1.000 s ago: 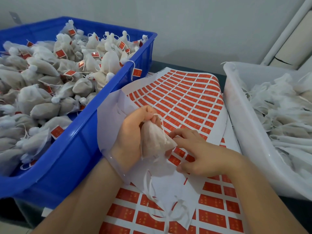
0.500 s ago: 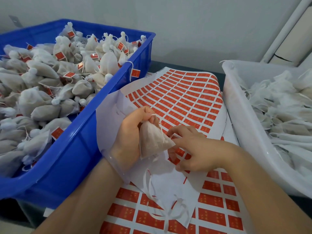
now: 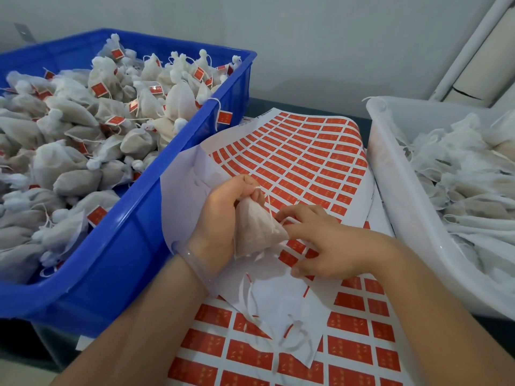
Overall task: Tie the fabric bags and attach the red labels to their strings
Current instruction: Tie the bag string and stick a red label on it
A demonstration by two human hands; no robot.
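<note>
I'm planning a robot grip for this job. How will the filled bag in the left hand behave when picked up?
Probably soft and yielding: the bag bulges into a teardrop below the left hand gripping its neck. Likely light: only fingers at its neck hold it. Unlikely to roll: finished bags in the blue bin lie slumped.

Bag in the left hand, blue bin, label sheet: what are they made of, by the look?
Bag: thin matte fabric, probably non-woven or gauze; semi-sheer, a brownish tint shows through. Blue bin: moulded plastic, glossy; light streaks along its rim. Label sheet: paper, red rectangles on white; it curls and folds softly.
</note>
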